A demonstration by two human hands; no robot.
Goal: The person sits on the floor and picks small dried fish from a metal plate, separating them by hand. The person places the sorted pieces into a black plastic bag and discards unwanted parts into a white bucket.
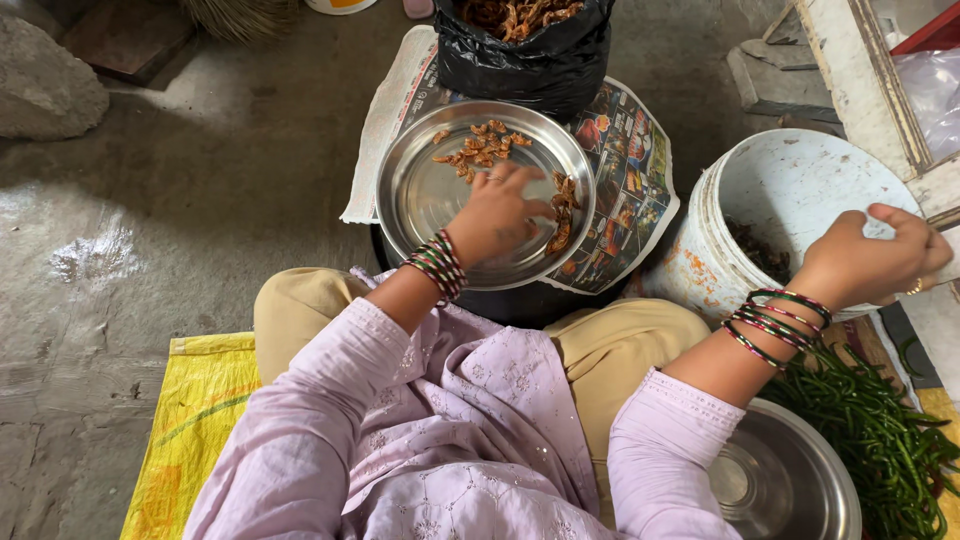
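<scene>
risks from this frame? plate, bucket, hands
1. The steel plate seems to sit on a dark pot over newspaper; the left hand pressing near its rim could tip it and scatter the dried pieces.
2. The right hand reaches across the white bucket; its bangles might catch the rim.

Left hand (497, 215) palm-down, fingers spread; right hand (868, 262) curled

Soft daylight, sharp focus; glare on the steel plate (430, 190), soft shadows, slight wide-angle bending at edges.
</scene>
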